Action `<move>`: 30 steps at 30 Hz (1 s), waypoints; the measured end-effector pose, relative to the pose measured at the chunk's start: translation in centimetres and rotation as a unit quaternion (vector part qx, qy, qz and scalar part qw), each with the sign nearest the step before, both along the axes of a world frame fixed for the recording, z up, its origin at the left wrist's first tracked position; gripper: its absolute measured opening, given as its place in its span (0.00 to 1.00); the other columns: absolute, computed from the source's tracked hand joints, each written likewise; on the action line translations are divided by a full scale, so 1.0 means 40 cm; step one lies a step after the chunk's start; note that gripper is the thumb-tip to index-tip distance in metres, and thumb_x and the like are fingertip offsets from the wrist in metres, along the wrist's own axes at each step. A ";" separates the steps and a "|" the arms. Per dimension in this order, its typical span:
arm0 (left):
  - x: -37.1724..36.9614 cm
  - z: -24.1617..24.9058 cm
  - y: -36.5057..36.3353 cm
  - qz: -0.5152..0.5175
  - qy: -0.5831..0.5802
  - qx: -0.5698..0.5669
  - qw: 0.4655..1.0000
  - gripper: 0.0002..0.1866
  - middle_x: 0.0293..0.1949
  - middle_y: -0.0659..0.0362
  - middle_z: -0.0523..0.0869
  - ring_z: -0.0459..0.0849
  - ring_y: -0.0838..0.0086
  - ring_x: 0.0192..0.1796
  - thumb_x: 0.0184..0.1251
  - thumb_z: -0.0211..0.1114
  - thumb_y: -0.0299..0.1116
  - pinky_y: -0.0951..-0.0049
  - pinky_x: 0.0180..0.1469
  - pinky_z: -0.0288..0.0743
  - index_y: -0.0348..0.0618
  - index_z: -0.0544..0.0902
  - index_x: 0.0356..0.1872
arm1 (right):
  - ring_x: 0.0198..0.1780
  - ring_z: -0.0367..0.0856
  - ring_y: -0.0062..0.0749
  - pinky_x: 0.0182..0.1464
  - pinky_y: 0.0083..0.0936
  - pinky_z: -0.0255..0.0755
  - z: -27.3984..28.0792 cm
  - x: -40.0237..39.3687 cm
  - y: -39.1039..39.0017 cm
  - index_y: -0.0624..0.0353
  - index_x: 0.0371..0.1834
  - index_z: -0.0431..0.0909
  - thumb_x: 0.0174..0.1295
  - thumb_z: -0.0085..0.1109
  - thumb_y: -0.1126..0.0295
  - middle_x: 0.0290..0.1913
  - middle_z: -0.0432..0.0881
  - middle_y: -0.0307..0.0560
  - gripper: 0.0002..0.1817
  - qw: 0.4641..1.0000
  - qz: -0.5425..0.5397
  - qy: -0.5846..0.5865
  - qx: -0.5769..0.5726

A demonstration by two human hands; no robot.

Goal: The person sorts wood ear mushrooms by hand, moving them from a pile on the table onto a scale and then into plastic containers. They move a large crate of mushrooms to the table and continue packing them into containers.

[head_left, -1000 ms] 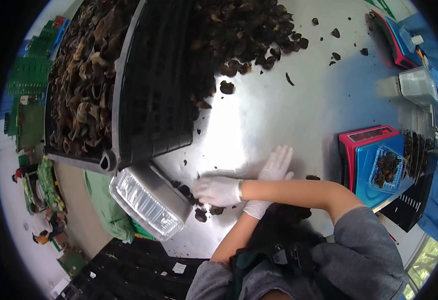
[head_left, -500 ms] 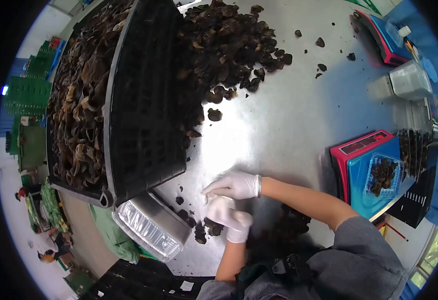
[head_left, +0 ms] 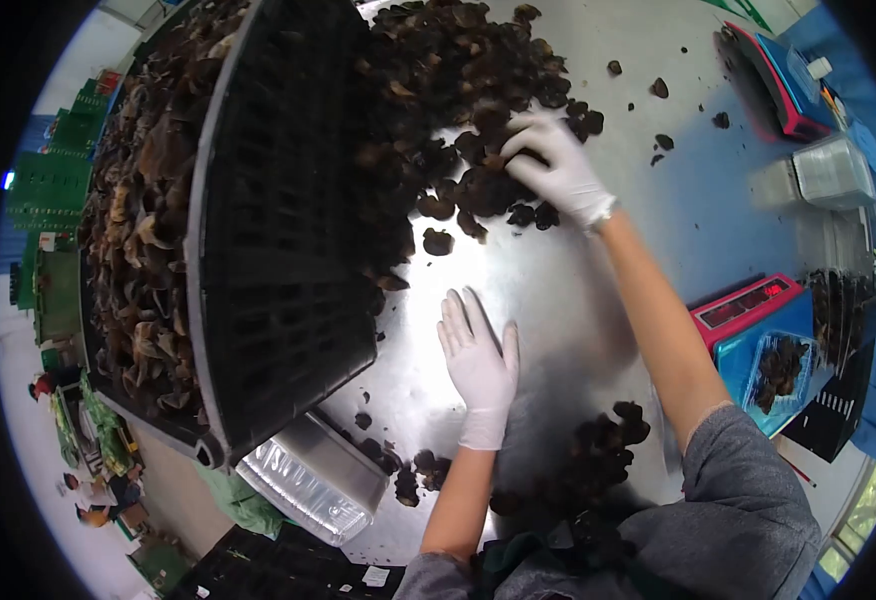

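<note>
While your right hand (head_left: 563, 175) is at the edge of the wood ear mushroom pile (head_left: 458, 60), beside the black slatted crate (head_left: 278, 230), its fingers are curved and parted; blur hides whether they grip a piece. Your left hand (head_left: 481, 375) is palm down with fingers straight, holding nothing. Keep the right fingers low and loosely cupped: a hard pinch could tear such thin, crinkled pieces, and your left palm would make a good stop for strays.

Your worktop (head_left: 558, 290) is shiny metal, glaring near your left hand and probably slippery, with another mushroom cluster (head_left: 598, 455) near your body. To your right, a red-and-blue scale (head_left: 748, 310) bears a clear punnet (head_left: 756, 372) of mushrooms; far left, people (head_left: 93, 492) are across the room.
</note>
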State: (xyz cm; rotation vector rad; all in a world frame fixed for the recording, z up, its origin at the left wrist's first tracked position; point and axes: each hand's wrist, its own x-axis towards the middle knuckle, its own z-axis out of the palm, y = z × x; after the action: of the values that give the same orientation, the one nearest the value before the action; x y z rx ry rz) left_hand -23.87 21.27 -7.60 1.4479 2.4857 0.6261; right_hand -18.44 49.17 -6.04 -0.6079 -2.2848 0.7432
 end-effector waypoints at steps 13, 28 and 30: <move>-0.011 -0.007 -0.006 0.074 -0.138 0.145 0.977 0.37 0.72 0.30 0.58 0.57 0.39 0.74 0.67 0.54 0.34 0.50 0.76 0.48 0.22 0.55 0.72 | 0.72 0.62 0.56 0.74 0.44 0.54 -0.003 0.136 -0.226 0.46 0.62 0.77 0.53 0.70 0.56 0.70 0.68 0.59 0.30 0.990 -0.123 0.001 -0.069; -0.004 0.003 0.012 0.035 0.014 0.109 0.993 0.36 0.71 0.36 0.62 0.64 0.43 0.70 0.62 0.64 0.37 0.50 0.74 0.55 0.39 0.64 0.72 | 0.67 0.67 0.47 0.70 0.39 0.59 0.003 0.170 -0.062 0.48 0.58 0.78 0.60 0.61 0.48 0.65 0.72 0.54 0.26 0.965 -0.177 -0.124 -0.150; 0.001 0.004 0.008 0.008 0.019 0.079 0.997 0.33 0.73 0.35 0.59 0.61 0.41 0.71 0.63 0.62 0.39 0.47 0.75 0.51 0.50 0.67 0.72 | 0.74 0.57 0.55 0.74 0.46 0.51 -0.031 0.166 -0.141 0.45 0.66 0.75 0.60 0.57 0.41 0.73 0.63 0.58 0.33 0.940 -0.203 -0.271 0.033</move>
State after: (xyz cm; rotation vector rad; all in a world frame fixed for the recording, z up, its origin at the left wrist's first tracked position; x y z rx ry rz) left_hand -23.83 21.60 -7.43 1.5094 2.5290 0.8226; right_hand -11.78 43.53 -7.27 -1.3357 -2.5214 0.3157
